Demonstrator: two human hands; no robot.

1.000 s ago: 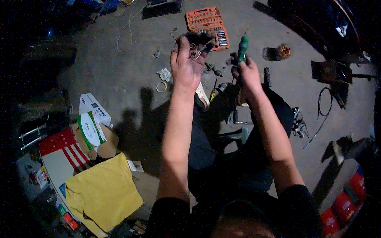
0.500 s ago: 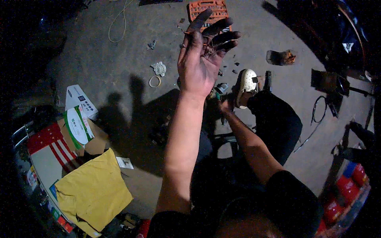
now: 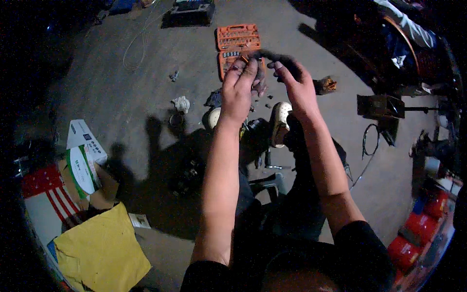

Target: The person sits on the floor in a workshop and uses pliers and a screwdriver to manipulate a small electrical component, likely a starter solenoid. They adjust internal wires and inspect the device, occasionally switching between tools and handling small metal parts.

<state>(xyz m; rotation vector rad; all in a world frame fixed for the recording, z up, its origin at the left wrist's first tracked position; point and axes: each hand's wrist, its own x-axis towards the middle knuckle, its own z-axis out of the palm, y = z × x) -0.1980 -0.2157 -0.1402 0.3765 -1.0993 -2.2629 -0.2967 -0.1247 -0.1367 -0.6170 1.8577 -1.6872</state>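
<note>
Both my hands are raised in front of me, over the far part of an orange socket-set case lying on the floor. My left hand is closed, its thumb pressed against blackened fingers. A small orange-brown bit pokes out by its fingertips; what else it holds is hidden. My right hand is just beside it, palm turned inward. Its dark, dirty fingers curve toward the left hand, with a gap between thumb and fingers, and no object shows in it.
Pale clogs are on my feet, with small loose parts and tools between them. A white crumpled rag lies left. Boxes and a yellow cloth stand lower left. Red containers are at right, near a black cable.
My right hand has risen from near the floor by my foot to beside my left hand. The left hand has closed from spread fingers. The view has shifted, showing more of the orange case.
</note>
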